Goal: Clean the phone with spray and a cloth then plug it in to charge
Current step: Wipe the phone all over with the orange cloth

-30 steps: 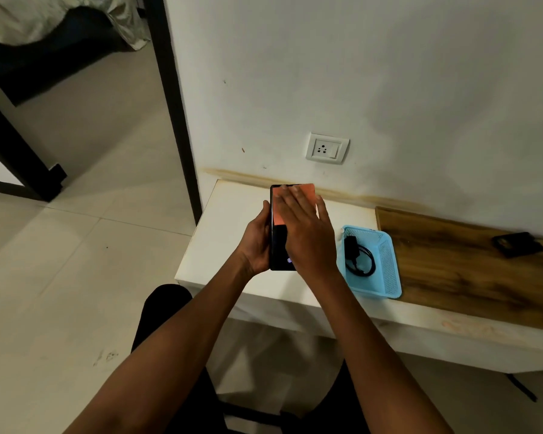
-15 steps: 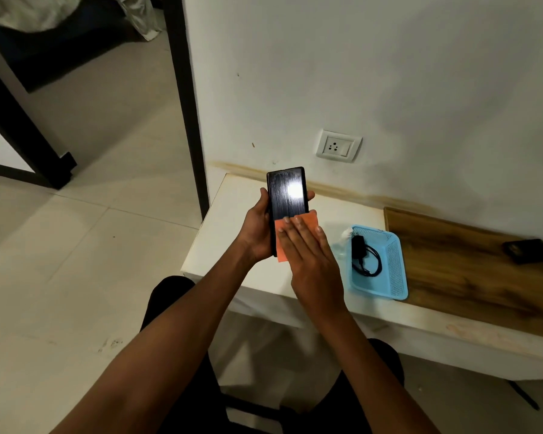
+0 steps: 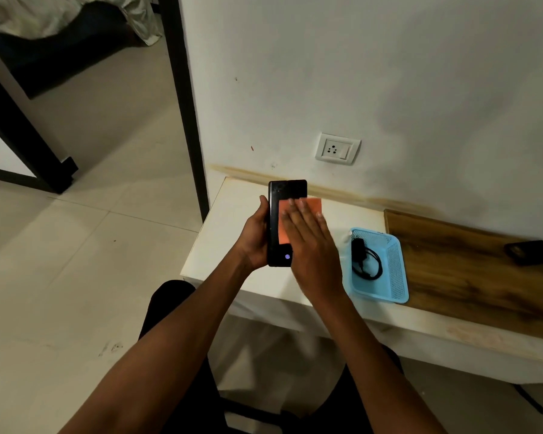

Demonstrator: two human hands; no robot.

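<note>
My left hand (image 3: 254,239) grips the phone (image 3: 283,220) by its edges; my right hand (image 3: 311,245), fingers straight, presses the orange cloth (image 3: 308,205) flat against its screen.

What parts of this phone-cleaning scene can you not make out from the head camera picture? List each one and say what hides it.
1. Phone screen middle: covered by the orange cloth and the right hand.
2. Left hand fingertips: behind the phone.
3. Charger in the blue basket: too dark to tell the plug type.
4. Dark object on the wooden board: too small and dim to identify.
</note>
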